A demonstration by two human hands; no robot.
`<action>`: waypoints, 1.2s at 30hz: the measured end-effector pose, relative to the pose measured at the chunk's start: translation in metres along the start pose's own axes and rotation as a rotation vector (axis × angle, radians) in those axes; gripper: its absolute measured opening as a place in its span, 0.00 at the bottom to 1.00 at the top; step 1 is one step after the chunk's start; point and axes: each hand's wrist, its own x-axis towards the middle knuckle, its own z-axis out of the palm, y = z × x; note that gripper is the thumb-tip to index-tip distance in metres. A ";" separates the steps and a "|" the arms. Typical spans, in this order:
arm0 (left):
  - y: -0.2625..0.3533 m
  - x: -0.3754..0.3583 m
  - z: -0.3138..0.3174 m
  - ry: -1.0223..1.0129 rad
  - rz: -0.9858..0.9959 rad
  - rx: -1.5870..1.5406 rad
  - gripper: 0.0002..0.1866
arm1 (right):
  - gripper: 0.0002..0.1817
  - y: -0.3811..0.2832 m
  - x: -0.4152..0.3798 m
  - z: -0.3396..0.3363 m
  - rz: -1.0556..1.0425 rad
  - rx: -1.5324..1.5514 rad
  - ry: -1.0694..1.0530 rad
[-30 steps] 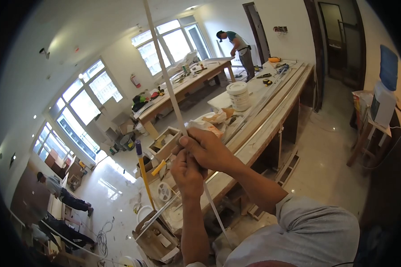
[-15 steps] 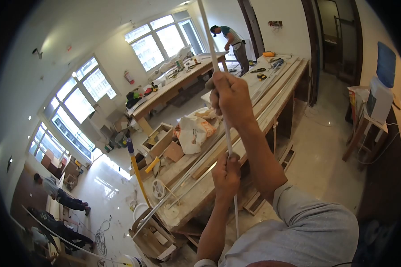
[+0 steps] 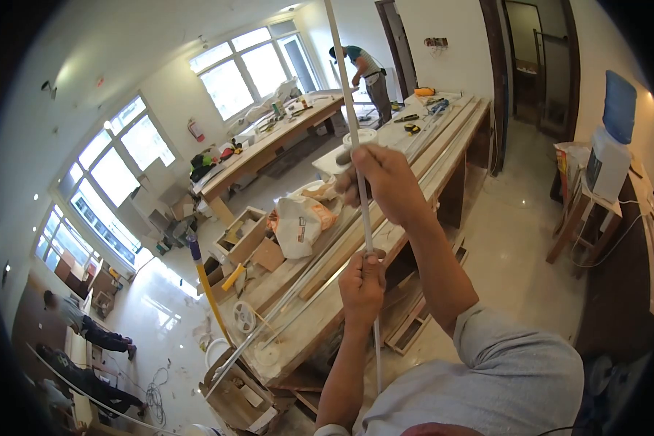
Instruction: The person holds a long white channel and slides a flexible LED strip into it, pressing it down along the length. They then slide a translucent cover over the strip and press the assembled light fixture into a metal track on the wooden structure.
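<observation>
A long, thin pale strip [image 3: 368,234] stands almost upright before me, running from the top of the view down past my chest. My left hand [image 3: 362,287] is closed around its lower part, thumb on top. Higher up, my right hand [image 3: 385,185] has its fingers around the same strip, the grip looking looser there. Behind them lies a long workbench [image 3: 287,356] bearing more long strips [image 3: 407,196]. A white bag [image 3: 301,225] rests on it, left of my hands. Behind my right hand shows a white round object [image 3: 361,138], partly hidden.
A white spool [image 3: 244,317] and a yellow-handled tool [image 3: 233,277] lie on the bench. A yellow pole [image 3: 212,298] leans at its left end, near an open cardboard box [image 3: 247,407]. One person [image 3: 374,80] bends at a farther table [image 3: 269,142]; two others work at lower left.
My right hand has slid down the strip, closer to my left hand, and its fingers have loosened. The room has shifted slightly left in view.
</observation>
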 end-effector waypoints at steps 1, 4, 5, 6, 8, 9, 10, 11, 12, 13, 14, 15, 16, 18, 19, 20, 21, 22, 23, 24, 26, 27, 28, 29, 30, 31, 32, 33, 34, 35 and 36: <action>0.000 0.002 0.000 0.005 0.002 -0.007 0.15 | 0.17 0.005 -0.006 -0.001 0.001 -0.006 -0.007; 0.001 0.005 0.007 -0.007 0.004 -0.023 0.16 | 0.18 0.017 -0.013 -0.010 0.022 0.003 0.005; 0.002 0.005 0.012 0.000 0.022 0.017 0.16 | 0.18 0.022 -0.011 -0.016 -0.030 -0.042 0.015; 0.002 0.006 0.017 0.006 0.040 0.054 0.16 | 0.18 0.024 -0.009 -0.020 -0.084 -0.090 0.025; -0.002 0.009 0.027 0.052 0.067 0.117 0.14 | 0.18 0.026 -0.008 -0.027 -0.094 -0.209 0.067; -0.005 0.009 0.031 0.093 0.089 0.203 0.13 | 0.19 0.026 -0.008 -0.030 -0.105 -0.307 0.117; -0.008 0.010 0.035 0.099 0.082 0.183 0.13 | 0.19 0.026 -0.008 -0.034 -0.098 -0.325 0.109; -0.010 0.013 0.038 0.115 0.134 0.205 0.14 | 0.19 0.025 -0.007 -0.038 -0.122 -0.316 0.098; -0.012 0.013 0.041 0.130 0.183 0.229 0.16 | 0.19 0.025 -0.008 -0.041 -0.144 -0.305 0.088; -0.014 0.013 0.043 0.134 0.174 0.216 0.16 | 0.19 0.025 -0.010 -0.044 -0.135 -0.317 0.084; -0.016 0.014 0.043 0.134 0.172 0.238 0.15 | 0.19 0.026 -0.013 -0.046 -0.097 -0.245 0.087; -0.017 0.015 0.044 0.133 0.172 0.259 0.14 | 0.20 0.027 -0.017 -0.048 -0.061 -0.174 0.092; -0.020 0.017 0.046 0.137 0.168 0.245 0.14 | 0.20 0.030 -0.021 -0.048 -0.056 -0.187 0.088; -0.026 0.021 0.053 0.169 0.240 0.254 0.12 | 0.19 0.038 -0.029 -0.051 -0.065 -0.135 0.116; -0.028 0.023 0.058 0.176 0.235 0.237 0.12 | 0.19 0.039 -0.029 -0.060 -0.058 -0.216 0.112; -0.030 0.023 0.062 0.164 0.253 0.252 0.11 | 0.19 0.041 -0.028 -0.066 -0.050 -0.229 0.108; -0.031 0.024 0.066 0.153 0.272 0.269 0.11 | 0.19 0.044 -0.026 -0.071 -0.084 -0.259 0.129; -0.032 0.025 0.069 0.156 0.262 0.258 0.11 | 0.19 0.045 -0.026 -0.074 -0.116 -0.288 0.152; -0.032 0.027 0.072 0.150 0.271 0.275 0.10 | 0.20 0.044 -0.025 -0.075 -0.094 -0.290 0.180; -0.031 0.029 0.074 0.145 0.282 0.292 0.10 | 0.20 0.042 -0.025 -0.078 -0.085 -0.301 0.178; -0.031 0.032 0.077 0.158 0.265 0.285 0.09 | 0.20 0.036 -0.027 -0.082 -0.029 -0.209 0.144; -0.032 0.033 0.079 0.149 0.269 0.265 0.09 | 0.19 0.040 -0.029 -0.087 -0.003 -0.131 0.132; -0.032 0.034 0.081 0.142 0.274 0.245 0.09 | 0.19 0.041 -0.034 -0.087 0.001 -0.140 0.131; -0.027 0.035 0.083 0.141 0.279 0.272 0.09 | 0.19 0.042 -0.041 -0.087 -0.002 -0.150 0.144; -0.028 0.036 0.086 0.139 0.273 0.265 0.09 | 0.19 0.042 -0.046 -0.089 -0.007 -0.159 0.161; -0.029 0.036 0.089 0.125 0.317 0.290 0.09 | 0.18 0.039 -0.050 -0.098 0.011 -0.112 0.118; -0.030 0.035 0.094 0.107 0.362 0.316 0.08 | 0.18 0.039 -0.053 -0.104 0.014 -0.118 0.131; -0.030 0.033 0.100 0.090 0.354 0.310 0.08 | 0.18 0.037 -0.057 -0.110 0.004 -0.183 0.159; -0.029 0.032 0.105 0.070 0.360 0.263 0.08 | 0.18 0.033 -0.060 -0.115 -0.008 -0.248 0.187; -0.029 0.029 0.111 0.048 0.368 0.215 0.08 | 0.18 0.033 -0.061 -0.113 -0.084 -0.262 0.242; -0.030 0.023 0.116 0.029 0.366 0.208 0.08 | 0.18 0.030 -0.063 -0.114 -0.087 -0.269 0.261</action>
